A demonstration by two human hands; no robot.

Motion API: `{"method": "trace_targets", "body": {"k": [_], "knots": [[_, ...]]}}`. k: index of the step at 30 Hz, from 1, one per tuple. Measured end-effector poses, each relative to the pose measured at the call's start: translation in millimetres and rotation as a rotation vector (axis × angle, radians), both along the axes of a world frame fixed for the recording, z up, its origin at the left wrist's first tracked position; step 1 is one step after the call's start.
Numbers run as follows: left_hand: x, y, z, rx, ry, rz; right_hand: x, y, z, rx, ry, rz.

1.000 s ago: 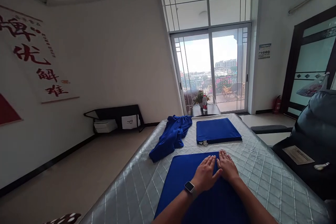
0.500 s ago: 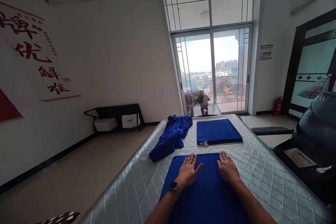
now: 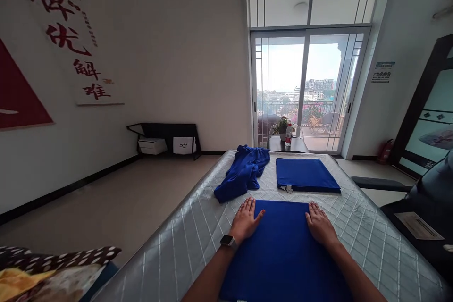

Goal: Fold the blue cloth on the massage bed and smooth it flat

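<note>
A flat, folded blue cloth (image 3: 283, 250) lies on the silvery quilted mattress (image 3: 371, 226) in front of me. My left hand (image 3: 246, 220) rests flat on its far left corner, palm down, thumb spread out; a watch is on that wrist. On the far right corner lies my right hand (image 3: 320, 224), its fingers stretched out. Beyond them is a second folded blue cloth (image 3: 306, 174) with white tags at its near edge. A crumpled blue cloth (image 3: 244, 172) sits to its left.
Past the mattress stands a small dark table (image 3: 297, 145) with a plant and a bottle (image 3: 288, 135). A black chair (image 3: 428, 198) is at the right, patterned fabric (image 3: 63, 259) at the lower left, and a black rack (image 3: 166, 131) by the wall.
My left hand has moved outward to the left edge of the near cloth, and my right hand slightly outward to its right edge. The view has turned left; patterned fabric shows more.
</note>
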State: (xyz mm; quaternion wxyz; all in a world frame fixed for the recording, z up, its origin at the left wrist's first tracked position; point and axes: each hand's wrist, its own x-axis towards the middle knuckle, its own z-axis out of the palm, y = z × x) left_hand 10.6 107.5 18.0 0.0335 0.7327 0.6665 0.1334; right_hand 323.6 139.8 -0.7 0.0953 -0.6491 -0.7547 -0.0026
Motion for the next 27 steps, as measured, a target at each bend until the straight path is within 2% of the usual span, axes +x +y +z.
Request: {"method": "trace_targets", "body": {"k": [5,15,27], "knots": [[-3.7,-1.7,2.2,0.01,-0.039,0.002,-0.9,0.3,0.3,0.005,-0.01,0.015],[-6.3,-2.9,2.6,0.01,-0.067,0.018,2.4,8.1,-9.8,0.033,-0.034,0.025],[-7.1,-0.9,-1.5,0.04,-0.074,0.012,-1.4,4.3,-3.9,0.013,-0.038,0.016]]}}
